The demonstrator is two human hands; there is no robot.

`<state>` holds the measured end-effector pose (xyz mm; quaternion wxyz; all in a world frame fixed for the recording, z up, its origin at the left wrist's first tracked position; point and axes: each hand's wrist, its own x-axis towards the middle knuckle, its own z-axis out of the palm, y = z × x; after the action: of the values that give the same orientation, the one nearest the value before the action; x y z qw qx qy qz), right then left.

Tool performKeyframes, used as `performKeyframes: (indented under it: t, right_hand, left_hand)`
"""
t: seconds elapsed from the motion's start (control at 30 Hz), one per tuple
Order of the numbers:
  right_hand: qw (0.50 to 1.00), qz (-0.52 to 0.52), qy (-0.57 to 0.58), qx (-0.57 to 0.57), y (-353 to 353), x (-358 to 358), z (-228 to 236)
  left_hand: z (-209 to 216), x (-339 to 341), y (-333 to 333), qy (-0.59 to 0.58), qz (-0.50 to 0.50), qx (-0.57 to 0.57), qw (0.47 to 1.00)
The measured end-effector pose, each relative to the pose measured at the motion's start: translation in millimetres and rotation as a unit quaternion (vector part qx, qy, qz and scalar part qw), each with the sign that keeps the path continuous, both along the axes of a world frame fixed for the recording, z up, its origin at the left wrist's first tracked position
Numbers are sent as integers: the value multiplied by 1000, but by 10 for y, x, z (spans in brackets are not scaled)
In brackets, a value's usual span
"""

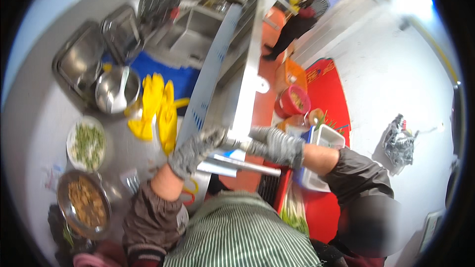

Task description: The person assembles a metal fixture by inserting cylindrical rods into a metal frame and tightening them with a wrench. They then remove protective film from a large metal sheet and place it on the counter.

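A long stainless steel shelf-like piece [220, 86], with blue-printed film along its left side, stretches away from me. My left hand [200, 149], in a grey work glove, is closed at its near end. Across from it, my right hand [279, 146], gloved alike, has its fingers curled round the bright metal at the same end. Motion blur and glare smear the fingertips of both. Below them juts a flat metal bar [245, 164]. Scissors with red and yellow handles [190, 190] lie just beneath my left wrist.
On the steel counter at left are yellow rubber gloves [158, 109], a metal bowl with a white ladle [117, 91], a plate of chopped greens [86, 144] and a pan of brown pieces [86, 202]. Right stand a white basket [324, 141] and pink bucket [293, 101]. Beyond, a person [299, 20] stands.
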<state>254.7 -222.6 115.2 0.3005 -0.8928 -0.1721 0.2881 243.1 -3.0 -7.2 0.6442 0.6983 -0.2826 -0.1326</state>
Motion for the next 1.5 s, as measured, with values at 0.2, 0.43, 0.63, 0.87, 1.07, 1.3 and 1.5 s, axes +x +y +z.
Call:
performKeyframes:
  t: [0.2,0.43,0.63,0.87,1.07,1.3,1.5]
  right_hand:
    - [997,4,64,-43,-60,66,-33]
    - [993,5,60,-98,-16,35,-46]
    - [993,-6,36,-117,58,8,73]
    - [992,-43,11,-121,153,-61,117]
    - [990,-40,-1,-134,187,-240,142]
    - [996,-44,47,-61,183,-312,100]
    - [999,-24,25,-40,212,-277,73]
  left_hand:
    - [242,-23,-111,171,43,-116,977]
    - [143,-15,-124,172,45,-123,976]
    - [122,-55,-165,174,68,-128,974]
    - [142,-130,-169,118,100,-105,982]
    - [329,-319,-144,196,100,-140,965]
    - [236,-470,-189,190,149,-190,952]
    - [118,-355,-107,76,115,-182,974]
